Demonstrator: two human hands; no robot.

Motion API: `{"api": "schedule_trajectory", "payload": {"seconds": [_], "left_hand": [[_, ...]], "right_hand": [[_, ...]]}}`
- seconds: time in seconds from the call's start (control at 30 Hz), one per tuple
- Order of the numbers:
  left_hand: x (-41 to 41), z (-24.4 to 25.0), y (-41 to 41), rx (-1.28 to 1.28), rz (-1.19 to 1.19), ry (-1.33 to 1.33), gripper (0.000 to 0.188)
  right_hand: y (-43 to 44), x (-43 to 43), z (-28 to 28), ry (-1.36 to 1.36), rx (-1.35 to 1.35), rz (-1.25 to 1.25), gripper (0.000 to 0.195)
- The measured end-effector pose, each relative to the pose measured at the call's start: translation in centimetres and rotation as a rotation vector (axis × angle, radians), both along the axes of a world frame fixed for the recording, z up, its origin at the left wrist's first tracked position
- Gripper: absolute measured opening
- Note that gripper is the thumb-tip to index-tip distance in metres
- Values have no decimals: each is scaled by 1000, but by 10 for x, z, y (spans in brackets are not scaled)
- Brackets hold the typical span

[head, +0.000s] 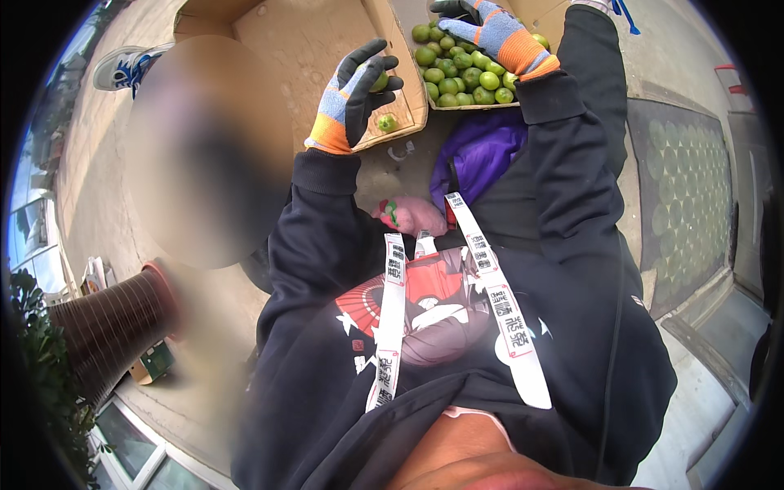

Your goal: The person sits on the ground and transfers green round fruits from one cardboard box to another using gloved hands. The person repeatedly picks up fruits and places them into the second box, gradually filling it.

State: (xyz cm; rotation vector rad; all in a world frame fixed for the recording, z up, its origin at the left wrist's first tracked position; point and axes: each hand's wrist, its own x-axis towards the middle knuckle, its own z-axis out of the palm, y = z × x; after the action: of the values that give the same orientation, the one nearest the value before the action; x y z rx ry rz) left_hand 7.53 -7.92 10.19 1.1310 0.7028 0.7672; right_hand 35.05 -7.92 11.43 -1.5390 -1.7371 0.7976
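Observation:
My left hand (361,92), in a blue, orange and black work glove, is curled around a round green fruit (380,82) above a shallow cardboard box (312,37). A single green fruit (387,123) lies in that box's near corner, below my fingers. My right hand (490,37), gloved alike, reaches over a second cardboard box (545,15) filled with small green fruits (471,76), which look like limes or green citrus. Its fingertips run to the top edge of the picture, and whether they grip anything is unclear.
A purple cloth (481,150) and a pink plush item (413,214) lie close to my lap. Left of me are a blurred patch, a shoe (119,68) and a large brown pot (116,324). A patterned mat (686,196) is at right.

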Motion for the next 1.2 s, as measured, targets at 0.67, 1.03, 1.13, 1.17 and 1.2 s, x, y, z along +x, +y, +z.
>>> {"api": "schedule_trajectory", "payload": {"seconds": [0.67, 1.03, 1.13, 1.17, 1.2], "left_hand": [[-12, -49, 20, 179, 161, 332, 47], [4, 9, -13, 67, -21, 46, 48], [-9, -39, 15, 116, 143, 387, 52], [-17, -55, 21, 229, 113, 701, 56], [-19, -68, 20, 426, 104, 955, 59]], "right_hand": [[3, 8, -55, -734, -284, -130, 54], [-3, 13, -7, 361, 85, -52, 52], [19, 45, -54, -631, -294, -379, 53], [10, 25, -51, -891, -429, -437, 53], [3, 14, -54, -963, -463, -450, 51]]}}
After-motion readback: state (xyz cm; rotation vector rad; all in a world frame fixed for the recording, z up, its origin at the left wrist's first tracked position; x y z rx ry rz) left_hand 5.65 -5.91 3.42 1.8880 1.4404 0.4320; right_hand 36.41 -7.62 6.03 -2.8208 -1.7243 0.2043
